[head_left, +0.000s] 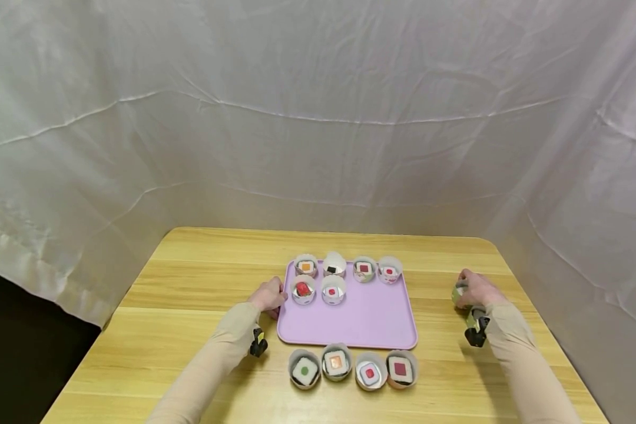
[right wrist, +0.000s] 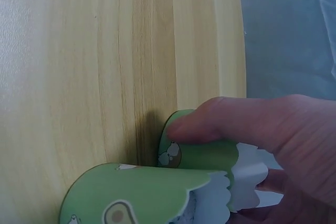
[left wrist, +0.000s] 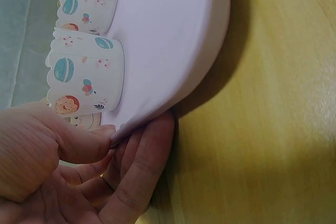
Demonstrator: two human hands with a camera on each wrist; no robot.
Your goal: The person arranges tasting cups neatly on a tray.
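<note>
At the left rim of the purple tray [head_left: 360, 318], my left hand [head_left: 269, 296] pinches the edge, thumb [left wrist: 86, 142] on top and fingers [left wrist: 144, 166] below. Two printed paper cups [left wrist: 89, 72] stand on the tray close to the thumb. Far to the right, my right hand [head_left: 479, 288] grips a green paper cup [right wrist: 202, 153], its thumb laid along the cup's side. A second green cup [right wrist: 126, 192] with an avocado print stands right beside it, nearer to me. Its contents are mostly hidden by its wall.
Several paper cups stand on the tray's far half, one with a red strawberry-like piece [head_left: 303, 289], others with square sushi-like pieces. A row of filled cups [head_left: 336, 363] lies along the tray's near edge on the wooden table [head_left: 191, 300]. Grey curtains [head_left: 318, 159] enclose the table.
</note>
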